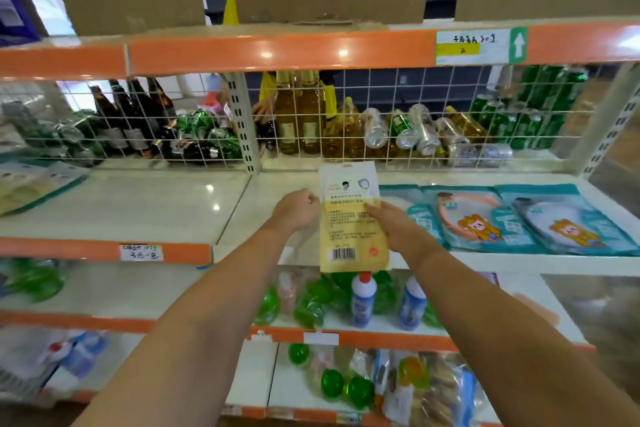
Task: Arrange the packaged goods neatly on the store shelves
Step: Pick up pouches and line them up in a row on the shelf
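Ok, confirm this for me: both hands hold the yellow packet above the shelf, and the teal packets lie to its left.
Wrong on one point. In the head view the teal packets lie to the right of the yellow packet, not the left. The left hand and right hand do hold it above the shelf.

Bright, even overhead light. Specular glare spots on white shelf (145, 208) and orange shelf edge (277, 52). Wide-angle bowing toward edges. Corners and lower shelves soft, blurred; centre sharpest. Shadows faint.
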Demonstrator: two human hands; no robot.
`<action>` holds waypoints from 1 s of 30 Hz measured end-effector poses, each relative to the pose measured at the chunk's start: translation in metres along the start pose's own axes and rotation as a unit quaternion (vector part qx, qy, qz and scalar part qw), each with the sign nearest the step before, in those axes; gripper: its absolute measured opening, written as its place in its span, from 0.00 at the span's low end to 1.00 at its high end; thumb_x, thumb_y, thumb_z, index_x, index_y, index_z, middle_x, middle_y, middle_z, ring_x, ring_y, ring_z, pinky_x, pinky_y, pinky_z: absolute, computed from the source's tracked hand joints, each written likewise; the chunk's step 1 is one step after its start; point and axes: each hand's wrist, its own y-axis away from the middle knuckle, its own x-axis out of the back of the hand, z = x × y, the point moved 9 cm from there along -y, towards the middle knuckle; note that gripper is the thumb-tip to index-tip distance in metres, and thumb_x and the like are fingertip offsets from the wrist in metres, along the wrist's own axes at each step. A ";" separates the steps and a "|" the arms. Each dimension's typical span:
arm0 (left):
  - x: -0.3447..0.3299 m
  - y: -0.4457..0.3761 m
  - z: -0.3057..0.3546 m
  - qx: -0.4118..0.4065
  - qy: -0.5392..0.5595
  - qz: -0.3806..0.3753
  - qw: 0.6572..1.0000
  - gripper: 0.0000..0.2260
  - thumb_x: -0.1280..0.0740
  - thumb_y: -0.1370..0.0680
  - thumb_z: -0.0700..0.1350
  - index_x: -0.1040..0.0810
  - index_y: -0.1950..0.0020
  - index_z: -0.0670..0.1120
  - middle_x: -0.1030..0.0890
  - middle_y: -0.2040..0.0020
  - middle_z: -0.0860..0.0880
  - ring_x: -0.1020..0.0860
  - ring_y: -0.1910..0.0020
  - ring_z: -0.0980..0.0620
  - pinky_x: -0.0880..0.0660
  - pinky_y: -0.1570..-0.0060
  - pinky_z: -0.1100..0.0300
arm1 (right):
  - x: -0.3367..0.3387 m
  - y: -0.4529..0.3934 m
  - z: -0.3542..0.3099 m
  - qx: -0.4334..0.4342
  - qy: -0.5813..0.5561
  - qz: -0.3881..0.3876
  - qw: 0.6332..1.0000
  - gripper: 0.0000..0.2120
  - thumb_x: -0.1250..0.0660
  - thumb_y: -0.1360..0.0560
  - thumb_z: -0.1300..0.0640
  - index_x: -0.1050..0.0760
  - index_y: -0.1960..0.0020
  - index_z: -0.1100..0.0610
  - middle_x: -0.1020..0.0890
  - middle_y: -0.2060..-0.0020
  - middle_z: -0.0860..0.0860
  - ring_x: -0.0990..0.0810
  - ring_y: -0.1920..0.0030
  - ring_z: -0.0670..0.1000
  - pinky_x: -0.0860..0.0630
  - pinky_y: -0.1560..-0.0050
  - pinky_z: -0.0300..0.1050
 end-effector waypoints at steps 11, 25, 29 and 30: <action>0.006 -0.005 -0.026 0.127 0.361 -0.054 0.922 0.09 0.40 0.19 0.49 0.25 0.48 0.45 0.20 0.47 0.45 0.23 0.47 0.47 0.25 0.44 0.53 | -0.041 -0.002 0.004 -0.020 -0.007 -0.043 0.999 0.08 0.38 0.21 0.58 0.26 0.43 0.55 0.18 0.48 0.58 0.20 0.45 0.60 0.26 0.41 0.64; -0.003 -0.005 -0.024 0.176 0.501 -0.081 0.844 0.12 0.34 0.21 0.40 0.26 0.40 0.36 0.19 0.45 0.38 0.21 0.52 0.44 0.24 0.47 0.50 | -0.043 0.009 0.001 -0.043 0.050 0.001 0.998 0.11 0.38 0.21 0.58 0.27 0.40 0.59 0.19 0.45 0.58 0.20 0.44 0.60 0.27 0.39 0.62; 0.000 -0.009 -0.019 0.180 0.512 -0.067 0.837 0.12 0.34 0.22 0.40 0.26 0.40 0.37 0.19 0.46 0.39 0.21 0.53 0.44 0.23 0.46 0.50 | -0.034 0.011 -0.015 0.004 0.140 0.087 0.986 0.15 0.41 0.20 0.61 0.32 0.34 0.63 0.22 0.43 0.59 0.22 0.47 0.57 0.24 0.49 0.52; 0.002 -0.010 -0.018 0.184 0.512 -0.061 0.837 0.12 0.34 0.22 0.40 0.26 0.40 0.37 0.19 0.47 0.39 0.21 0.53 0.44 0.23 0.46 0.49 | -0.032 0.011 -0.020 0.018 0.187 0.110 0.976 0.17 0.41 0.21 0.61 0.33 0.33 0.62 0.23 0.42 0.59 0.23 0.49 0.56 0.23 0.54 0.49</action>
